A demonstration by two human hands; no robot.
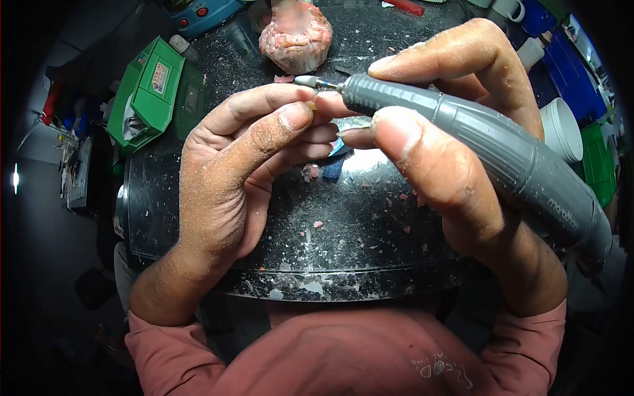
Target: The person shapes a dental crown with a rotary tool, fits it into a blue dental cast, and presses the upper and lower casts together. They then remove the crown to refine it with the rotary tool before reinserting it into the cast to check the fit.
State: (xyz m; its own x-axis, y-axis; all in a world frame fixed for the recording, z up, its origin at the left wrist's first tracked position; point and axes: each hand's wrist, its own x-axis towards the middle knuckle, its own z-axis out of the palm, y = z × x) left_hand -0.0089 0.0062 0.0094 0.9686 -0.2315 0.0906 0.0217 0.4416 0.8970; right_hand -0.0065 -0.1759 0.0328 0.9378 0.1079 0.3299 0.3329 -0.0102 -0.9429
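Nearest the camera: the person's salmon-pink sleeves (343, 356), with both forearms rising from them over a dark, rounded worktop (343, 257) strewn with pink and white chips and dust.

Right hand (462, 165) — closed around a grey rotary handpiece (475, 135), held pen-fashion. Thumb lies along the near side of the barrel, index finger arches over the top, and the body of the tool runs back across the palm toward the wrist. The grip sits well forward on the barrel, close to the metal bur (310, 82) that projects left from the nose.

Left hand (238, 171) — closed in a tight pinch, thumb and fingertips drawn together. The small workpiece (313, 104) is almost wholly hidden between them; only a pale sliver shows at the fingertips, just below the bur. Whether bur and piece are touching cannot be told.

Handling, as judged: the workpiece looks very small, light and rigid, probably brittle at thin edges — best held by its sides with fingertips clear of the bur. The handpiece appears stiff, moderately weighted, with a ribbed barrel that should resist slipping; dust on both hands may reduce purchase.

Beyond the hands: a pinkish lump (295, 34) at the far edge of the worktop, a green box (146, 92) to the left, a white container (561, 129) to the right.
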